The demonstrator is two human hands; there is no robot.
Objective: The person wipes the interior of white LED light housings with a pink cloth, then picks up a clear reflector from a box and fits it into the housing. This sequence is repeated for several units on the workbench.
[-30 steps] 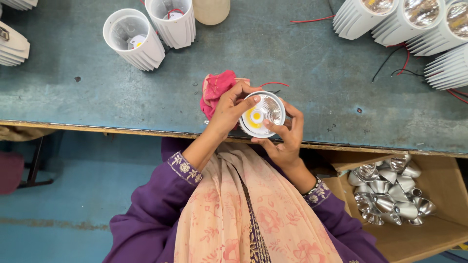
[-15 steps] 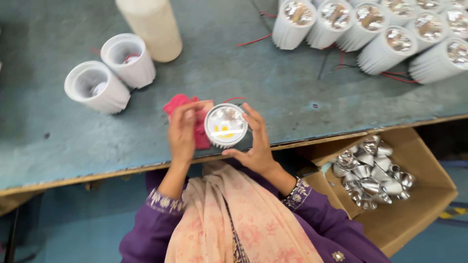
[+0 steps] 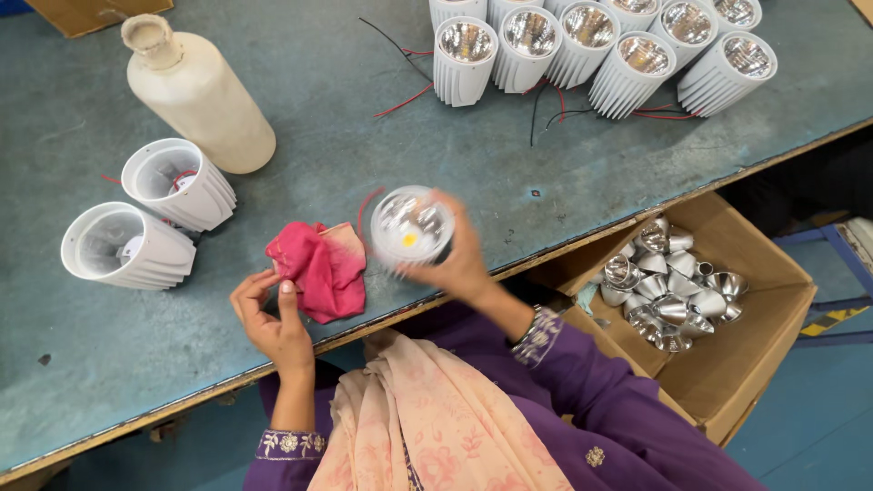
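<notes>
My right hand (image 3: 462, 264) grips a white lamp housing (image 3: 411, 228) with a shiny reflector and a yellow chip inside, face up above the table's near edge. A red wire trails from it. My left hand (image 3: 271, 318) is off the lamp, fingers curled, touching the edge of a crumpled pink cloth (image 3: 318, 268) that lies on the blue-green table (image 3: 546, 182).
Two white finned housings without reflectors (image 3: 177, 182) (image 3: 123, 245) lie at the left beside a cream plastic bottle (image 3: 195, 91). Several lamps fitted with reflectors (image 3: 591, 45) stand at the back right with red and black wires. A cardboard box (image 3: 755, 355) of loose silver reflectors (image 3: 668, 286) sits below the table edge.
My left hand has let go of the lamp and dropped to the pink cloth, which now lies on the table. The right hand alone holds the lamp. The view has shifted.
</notes>
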